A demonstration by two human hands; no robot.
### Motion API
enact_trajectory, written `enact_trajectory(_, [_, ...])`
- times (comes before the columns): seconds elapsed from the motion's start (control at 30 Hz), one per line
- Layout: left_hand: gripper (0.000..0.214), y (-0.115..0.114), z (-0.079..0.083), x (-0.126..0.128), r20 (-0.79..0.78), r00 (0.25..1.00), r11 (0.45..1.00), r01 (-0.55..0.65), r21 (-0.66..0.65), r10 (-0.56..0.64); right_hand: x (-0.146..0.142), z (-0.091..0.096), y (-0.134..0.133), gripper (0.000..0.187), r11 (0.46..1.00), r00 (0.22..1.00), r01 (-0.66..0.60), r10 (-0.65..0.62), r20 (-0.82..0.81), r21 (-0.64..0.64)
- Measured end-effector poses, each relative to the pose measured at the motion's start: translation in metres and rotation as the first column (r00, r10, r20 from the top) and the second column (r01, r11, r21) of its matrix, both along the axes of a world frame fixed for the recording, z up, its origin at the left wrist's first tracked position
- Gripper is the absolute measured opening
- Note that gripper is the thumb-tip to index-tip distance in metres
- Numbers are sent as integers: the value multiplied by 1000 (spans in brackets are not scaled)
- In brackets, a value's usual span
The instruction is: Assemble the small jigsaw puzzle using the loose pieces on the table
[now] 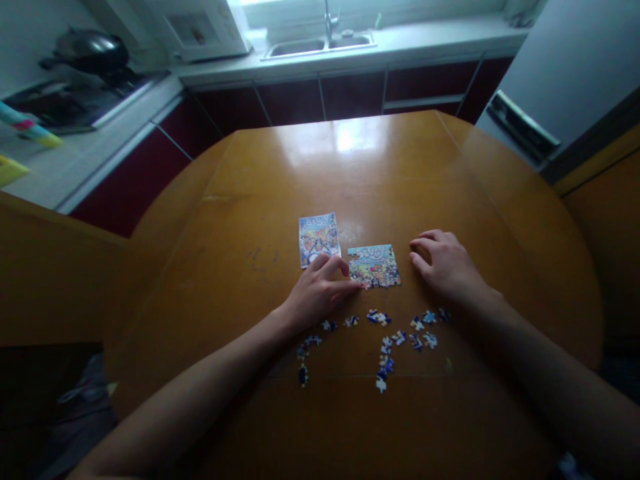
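A partly assembled jigsaw puzzle [375, 265] lies near the middle of the round wooden table [280, 180]. My left hand [320, 291] rests at its left edge, fingers curled, fingertips touching the puzzle's lower left corner. My right hand [445, 265] lies just right of the puzzle, fingers loosely bent and apart, holding nothing I can see. A small reference picture card [319, 238] sits behind my left hand. Several loose puzzle pieces [385, 337] are scattered in front of the puzzle, between my forearms.
Behind the table runs a kitchen counter with a sink [320, 45] and a microwave [200, 27]. A stove with a black wok [93, 53] is at the far left. A grey fridge [565, 73] stands at the right.
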State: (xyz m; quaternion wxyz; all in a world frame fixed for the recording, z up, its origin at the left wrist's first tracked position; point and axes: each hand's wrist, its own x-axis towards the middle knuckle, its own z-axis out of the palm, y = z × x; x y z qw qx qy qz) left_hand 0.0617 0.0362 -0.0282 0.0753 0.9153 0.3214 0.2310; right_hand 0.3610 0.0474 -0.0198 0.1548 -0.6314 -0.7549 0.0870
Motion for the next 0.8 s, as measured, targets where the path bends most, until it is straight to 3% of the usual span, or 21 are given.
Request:
enact_trajectory(0.4, [19, -3, 4, 1, -39, 999, 999, 6, -51, -8, -1, 0, 0, 30, 1000, 1000, 9, -9, 9, -3])
enact_trajectory(0.53, [17, -1, 8, 2, 80, 997, 995, -6, -104, 14, 0, -1, 0, 29, 1000, 1000, 3, -3, 8, -2])
enact_trajectory(0.67, [25, 3, 10, -3, 246, 963, 993, -97, -70, 111, 1, -2, 1, 29, 1000, 1000, 4, -4, 1, 0])
enact_trajectory(0.8, [29, 2, 7, -10, 191, 981, 999, -39, -23, 43, 1, -3, 1, 28, 1000, 1000, -2, 2, -8, 12])
